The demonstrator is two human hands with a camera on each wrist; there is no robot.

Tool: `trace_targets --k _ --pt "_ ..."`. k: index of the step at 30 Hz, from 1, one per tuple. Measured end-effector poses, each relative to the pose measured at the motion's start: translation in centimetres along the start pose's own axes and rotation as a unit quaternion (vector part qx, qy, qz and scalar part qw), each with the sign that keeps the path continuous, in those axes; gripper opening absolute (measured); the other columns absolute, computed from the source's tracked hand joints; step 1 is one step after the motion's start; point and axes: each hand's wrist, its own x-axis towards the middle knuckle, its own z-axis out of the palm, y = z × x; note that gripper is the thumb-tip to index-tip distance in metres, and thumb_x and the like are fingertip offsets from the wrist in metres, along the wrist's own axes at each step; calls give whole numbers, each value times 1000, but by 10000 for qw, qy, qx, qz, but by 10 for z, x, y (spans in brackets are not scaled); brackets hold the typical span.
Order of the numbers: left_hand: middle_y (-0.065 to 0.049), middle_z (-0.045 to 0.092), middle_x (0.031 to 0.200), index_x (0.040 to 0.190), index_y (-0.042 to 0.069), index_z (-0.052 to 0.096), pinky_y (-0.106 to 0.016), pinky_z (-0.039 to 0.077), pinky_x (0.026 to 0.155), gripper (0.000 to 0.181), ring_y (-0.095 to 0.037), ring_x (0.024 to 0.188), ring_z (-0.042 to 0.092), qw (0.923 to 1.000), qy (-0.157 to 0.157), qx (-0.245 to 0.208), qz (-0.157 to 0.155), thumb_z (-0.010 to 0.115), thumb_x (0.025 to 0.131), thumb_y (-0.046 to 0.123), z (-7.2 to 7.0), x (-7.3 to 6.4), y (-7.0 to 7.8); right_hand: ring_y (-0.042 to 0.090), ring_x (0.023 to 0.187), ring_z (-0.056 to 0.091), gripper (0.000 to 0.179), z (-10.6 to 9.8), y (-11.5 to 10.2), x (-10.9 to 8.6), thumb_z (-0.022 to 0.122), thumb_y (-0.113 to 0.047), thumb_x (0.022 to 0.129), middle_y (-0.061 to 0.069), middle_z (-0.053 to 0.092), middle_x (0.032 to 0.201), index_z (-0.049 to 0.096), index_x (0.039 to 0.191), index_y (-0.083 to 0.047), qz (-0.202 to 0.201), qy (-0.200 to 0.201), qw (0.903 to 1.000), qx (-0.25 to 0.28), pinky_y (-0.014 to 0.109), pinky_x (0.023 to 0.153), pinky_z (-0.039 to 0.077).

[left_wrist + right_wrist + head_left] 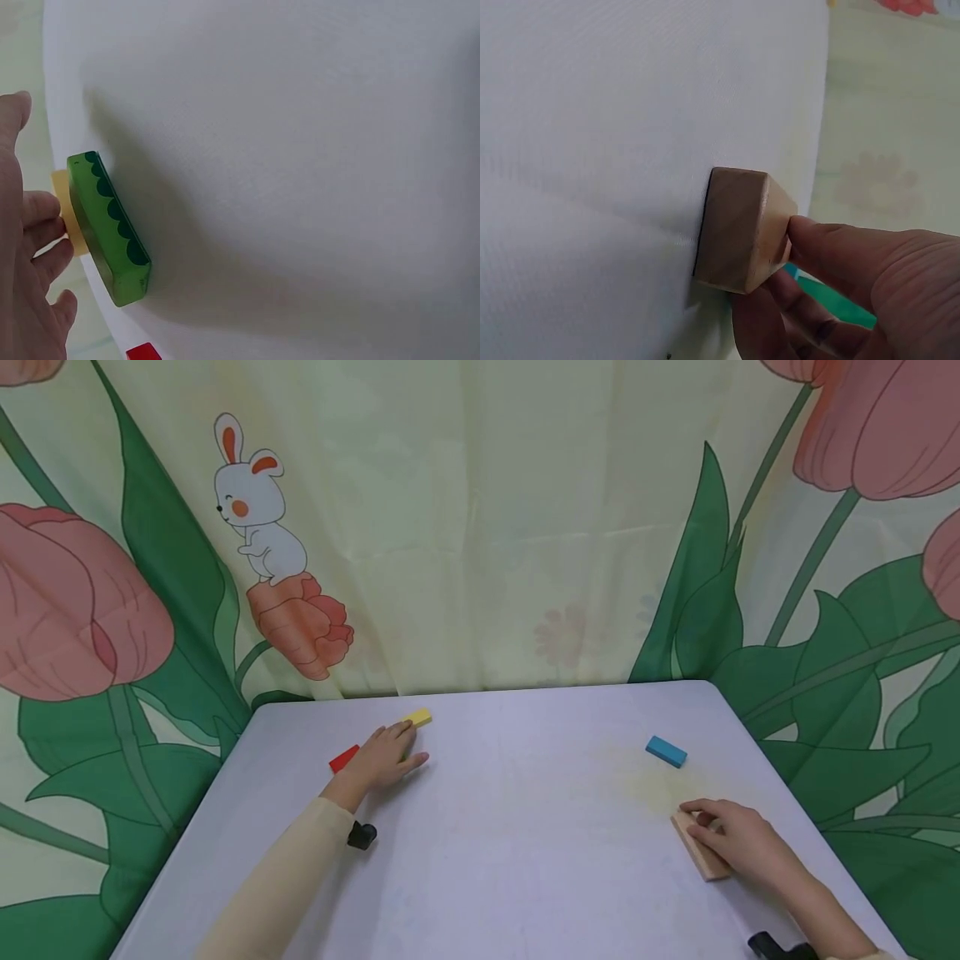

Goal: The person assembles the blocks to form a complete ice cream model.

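Note:
My left hand [382, 758] is stretched over the far left of the table, fingers extended and thumb held apart. Beneath it in the head view, a green block with a dark scalloped edge [109, 225] is mostly hidden. The fingertips reach a yellow block [420, 717], which lies just behind the green one in the left wrist view. A red block [344, 758] lies beside this hand. On the right, my right hand [746, 843] pinches a plain wooden block [735, 229] by its edge, thumb on the near side and fingers curled at the other.
A blue block [666, 752] lies beyond the right hand. The white table [510, 827] ends at a curtain [480, 527] printed with tulips and a rabbit. A black wrist device [362, 836] sits under the left wrist, another [780, 947] by the right.

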Motion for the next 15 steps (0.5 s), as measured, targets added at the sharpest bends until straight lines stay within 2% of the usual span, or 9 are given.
trace_targets --k 6,15 --pt "-20 33 166 158 -1 37 -55 21 128 79 -37 155 30 9999 49 -82 98 53 103 54 5 -8 1 17 69 54 39 7 -11 -1 69 -12 98 9 68 102 65 134 1 135 59 9989 455 27 49 45" --pt "-19 31 167 160 1 33 -55 20 129 83 -36 156 28 9998 -40 -161 87 55 101 56 12 -16 5 18 69 57 40 17 -21 2 68 -11 98 8 67 102 63 136 2 370 -83 9952 897 27 53 53"
